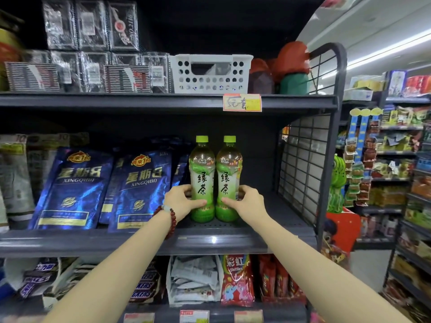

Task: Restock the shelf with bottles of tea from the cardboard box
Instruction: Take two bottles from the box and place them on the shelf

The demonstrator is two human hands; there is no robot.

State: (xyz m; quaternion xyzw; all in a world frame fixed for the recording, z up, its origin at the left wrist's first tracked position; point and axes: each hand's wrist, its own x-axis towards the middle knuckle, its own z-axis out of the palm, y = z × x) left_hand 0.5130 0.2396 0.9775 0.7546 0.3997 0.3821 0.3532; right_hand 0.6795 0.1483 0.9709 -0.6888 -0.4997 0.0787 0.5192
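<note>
Left hand [184, 199] wraps left bottle [202, 180]; right hand [247, 198] wraps right bottle [229, 180]; uneven release near shelf [268, 243] edge risks toppling.

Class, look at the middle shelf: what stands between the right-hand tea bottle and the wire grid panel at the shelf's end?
In the head view, nothing: the shelf is bare from the right bottle, held by the right hand, to the grid panel.

Both forearms are bare, with no sleeves in view. The left wrist wears a bracelet of round dark-red beads [168, 214] with one pale, larger bead at its twelve o'clock side.
</note>
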